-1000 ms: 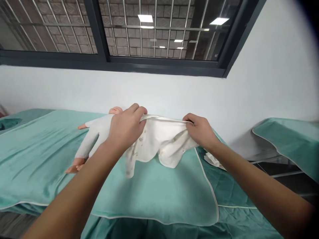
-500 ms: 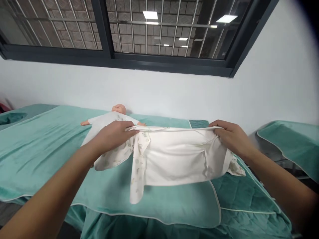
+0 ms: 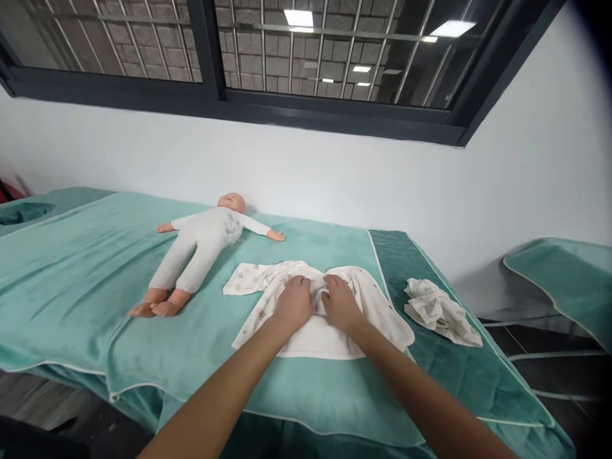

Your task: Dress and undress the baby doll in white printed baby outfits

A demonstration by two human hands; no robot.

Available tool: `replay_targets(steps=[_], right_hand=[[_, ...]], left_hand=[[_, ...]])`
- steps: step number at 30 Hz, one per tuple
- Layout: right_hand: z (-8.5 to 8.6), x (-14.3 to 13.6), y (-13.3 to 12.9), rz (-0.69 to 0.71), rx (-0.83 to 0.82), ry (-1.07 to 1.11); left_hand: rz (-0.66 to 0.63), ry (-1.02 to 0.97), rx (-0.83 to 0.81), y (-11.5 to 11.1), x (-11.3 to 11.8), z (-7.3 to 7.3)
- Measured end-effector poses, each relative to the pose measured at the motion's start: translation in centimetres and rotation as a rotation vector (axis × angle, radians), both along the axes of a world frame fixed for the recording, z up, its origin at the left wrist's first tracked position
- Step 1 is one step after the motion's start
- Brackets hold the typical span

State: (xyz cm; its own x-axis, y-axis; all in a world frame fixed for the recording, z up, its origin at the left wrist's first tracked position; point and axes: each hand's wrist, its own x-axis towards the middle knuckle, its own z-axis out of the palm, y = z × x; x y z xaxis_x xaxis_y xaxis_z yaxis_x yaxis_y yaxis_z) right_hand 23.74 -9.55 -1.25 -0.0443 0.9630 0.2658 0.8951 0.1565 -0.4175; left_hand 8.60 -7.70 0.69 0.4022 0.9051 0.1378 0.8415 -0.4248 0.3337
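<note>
A white baby shirt (image 3: 268, 319) with a small print lies spread on the pale green blanket, one sleeve stretched out to the left. My left hand (image 3: 295, 303) is closed on the cloth near the middle of the shirt, below its neckline. Right beside it, my right hand (image 3: 342, 303) has its fingers bent into the cloth, also closed on it. The fingertips of both hands are partly hidden. Left of the shirt, a baby doll (image 3: 205, 233) in a white body suit lies on its back, head toward the wall.
A crumpled printed baby garment (image 3: 442, 312) lies on the darker green bedding at the right. The pale green blanket (image 3: 62, 287) covers most of the bed. Behind are a white wall (image 3: 310, 172) and a barred window (image 3: 335, 57). Another green-covered surface (image 3: 568, 274) stands at the far right.
The shirt, held stretched in the air before, now lies on the blanket. Both hands have moved together toward its middle. The doll's legs and the crumpled garment have come into full view.
</note>
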Motion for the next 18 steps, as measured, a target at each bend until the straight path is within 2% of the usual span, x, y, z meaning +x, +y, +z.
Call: replay_targets(steps=[3, 8, 12, 15, 18], right_hand=[[-0.8, -0.1, 1.2, -0.142, -0.014, 0.002], [-0.1, 0.4, 1.5, -0.298, 0.01, -0.018], [0.0, 0.7, 1.7, -0.352, -0.04, 0.038], [0.0, 0.3, 2.4, -0.406, -0.079, 0.084], [0.2, -0.5, 3.1, -0.452, -0.027, 0.09]], left_hand=[[0.087, 0.005, 0.04, 1.7, 0.4, -1.0], [0.23, 0.013, 0.126, 4.3, -0.3, -1.0], [0.293, -0.005, 0.197, 4.7, -0.3, -1.2], [0.335, -0.081, 0.12, 4.6, 0.8, -1.0], [0.391, -0.191, 0.079, 4.3, 2.4, -0.3]])
